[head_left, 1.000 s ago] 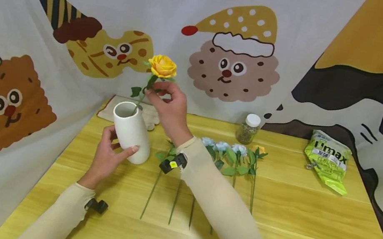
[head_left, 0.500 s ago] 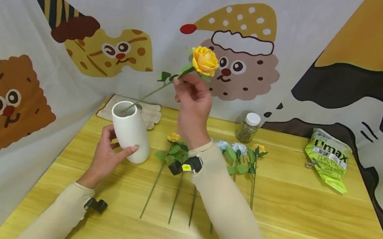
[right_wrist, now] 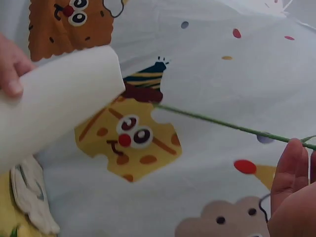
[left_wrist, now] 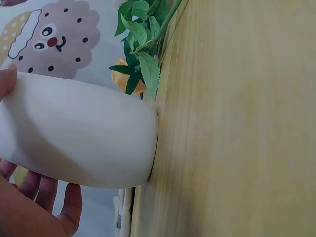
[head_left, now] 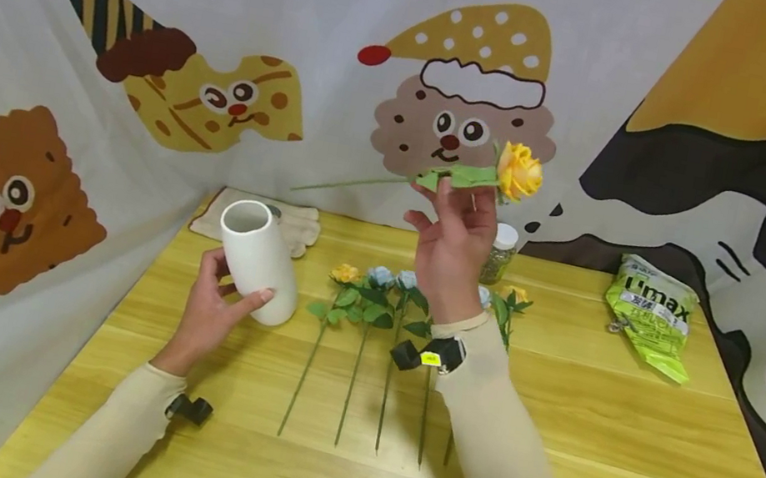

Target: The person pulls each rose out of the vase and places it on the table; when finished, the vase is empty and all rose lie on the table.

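My left hand [head_left: 213, 312] grips the white vase [head_left: 260, 265] low on its body, thumb on one side and fingers on the other. The vase tilts slightly, its mouth toward the upper left, its base at the table in the left wrist view. Up in the air, my right hand [head_left: 454, 242] pinches a yellow rose [head_left: 519, 172] by the stem just below its bloom. Its bare green stem [right_wrist: 217, 120] points left, outside the vase and apart from its rim. Several blue and yellow roses [head_left: 373, 297] lie in a row on the table between the hands.
Behind the vase lies a pair of white gloves [head_left: 297, 226]. A jar with a white lid [head_left: 502, 246] stands at the table's back, partly behind the right hand. A green bag [head_left: 652, 314] lies at the right. A printed cloth [head_left: 348, 81] hangs behind the wooden table [head_left: 620, 456].
My right hand has drawn the yellow rose out of the vase and carried it to the right, its stem turning nearly level. The left hand keeps its hold on the vase.
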A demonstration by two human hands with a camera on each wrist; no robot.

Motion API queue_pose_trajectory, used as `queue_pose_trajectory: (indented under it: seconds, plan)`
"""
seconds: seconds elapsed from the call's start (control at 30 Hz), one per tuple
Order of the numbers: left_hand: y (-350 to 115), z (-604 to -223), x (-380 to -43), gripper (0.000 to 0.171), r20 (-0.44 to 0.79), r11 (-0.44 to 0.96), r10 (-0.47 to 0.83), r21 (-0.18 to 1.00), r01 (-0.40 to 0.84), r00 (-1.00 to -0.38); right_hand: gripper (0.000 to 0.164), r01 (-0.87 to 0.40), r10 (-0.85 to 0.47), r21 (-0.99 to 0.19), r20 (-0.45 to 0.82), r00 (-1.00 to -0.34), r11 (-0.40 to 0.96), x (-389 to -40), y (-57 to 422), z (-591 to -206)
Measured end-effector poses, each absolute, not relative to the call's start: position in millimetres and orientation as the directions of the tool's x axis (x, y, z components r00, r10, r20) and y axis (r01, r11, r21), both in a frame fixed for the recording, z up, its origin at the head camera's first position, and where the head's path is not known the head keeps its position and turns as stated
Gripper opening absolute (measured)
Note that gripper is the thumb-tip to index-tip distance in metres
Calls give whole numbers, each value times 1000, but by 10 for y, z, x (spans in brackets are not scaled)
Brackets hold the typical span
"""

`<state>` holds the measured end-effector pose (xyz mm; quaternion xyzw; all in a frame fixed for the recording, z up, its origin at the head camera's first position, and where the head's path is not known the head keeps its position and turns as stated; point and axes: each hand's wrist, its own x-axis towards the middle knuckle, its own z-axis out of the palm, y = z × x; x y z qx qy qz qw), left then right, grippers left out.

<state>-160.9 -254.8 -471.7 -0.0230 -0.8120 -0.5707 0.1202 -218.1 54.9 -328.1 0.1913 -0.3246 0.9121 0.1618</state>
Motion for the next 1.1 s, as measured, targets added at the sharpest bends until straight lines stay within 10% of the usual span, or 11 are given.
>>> queue_pose_trajectory:
  seconds: [1.1]
  plan:
    - [-2506,-4710,-1604,77,225,366,-107,914,172,-968,48,-298,160,-950,282,-946,-92,-1738,1969,-4289]
